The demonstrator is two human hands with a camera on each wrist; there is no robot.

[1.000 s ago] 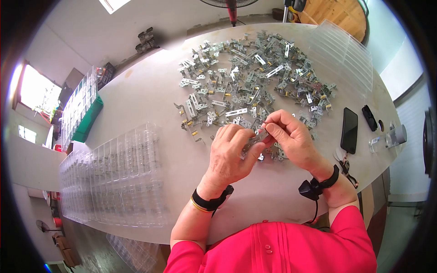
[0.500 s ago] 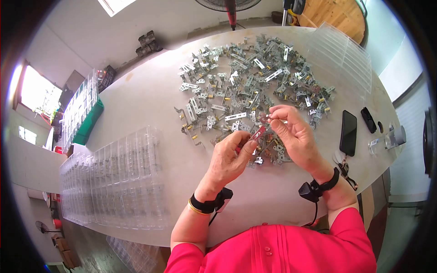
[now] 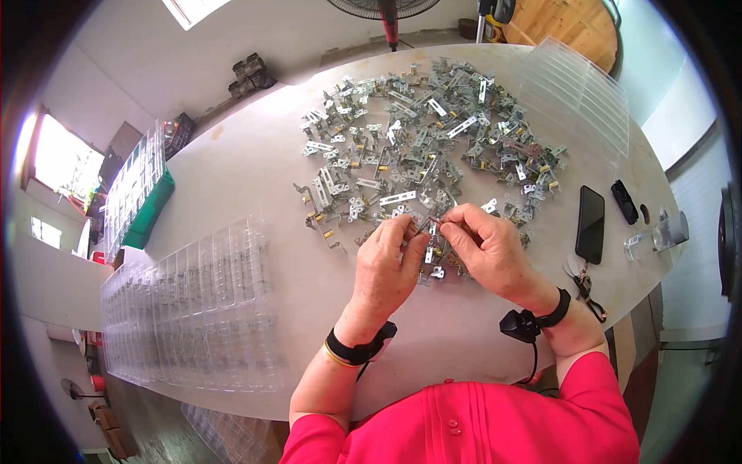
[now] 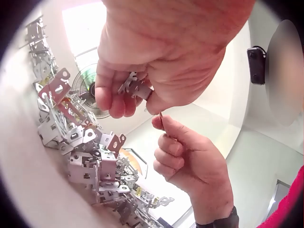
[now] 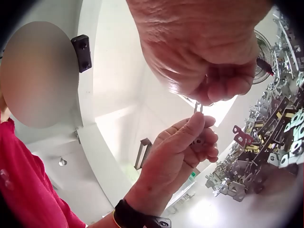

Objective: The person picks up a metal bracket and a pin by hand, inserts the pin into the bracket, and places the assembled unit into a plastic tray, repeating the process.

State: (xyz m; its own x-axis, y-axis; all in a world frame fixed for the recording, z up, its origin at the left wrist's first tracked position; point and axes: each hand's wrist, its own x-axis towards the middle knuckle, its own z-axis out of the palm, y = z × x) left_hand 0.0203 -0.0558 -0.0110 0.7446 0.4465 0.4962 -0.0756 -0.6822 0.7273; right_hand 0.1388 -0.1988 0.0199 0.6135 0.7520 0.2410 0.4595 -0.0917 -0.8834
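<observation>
My left hand (image 3: 389,264) grips a small silvery metal bracket (image 4: 136,89) between thumb and fingers, its bent end with holes showing inside the curled fingers. Opposite it, my right hand (image 3: 491,249) pinches a small thin piece (image 4: 161,115) between thumb and forefinger, right at the left thumb tip. Its kind is hidden by the fingertips. Both hands meet over the near edge of a big heap of similar metal brackets (image 3: 398,199), some with brass-coloured parts. The right wrist view shows the left hand (image 5: 178,147) below the right hand (image 5: 204,52), fingertips close together.
Clear plastic compartment trays (image 3: 193,301) lie on the table's left side, with a green-sided box (image 3: 151,205) behind them. Another clear tray (image 3: 580,97) lies at the back right. A phone (image 3: 590,224), a black case (image 3: 624,203) and a clear bottle (image 3: 668,232) are on the right.
Half a second ago my hands stood slightly apart, the bracket sticking out of the left fingers. Since then my right hand has moved down and left, and the fingertips meet at the bracket.
</observation>
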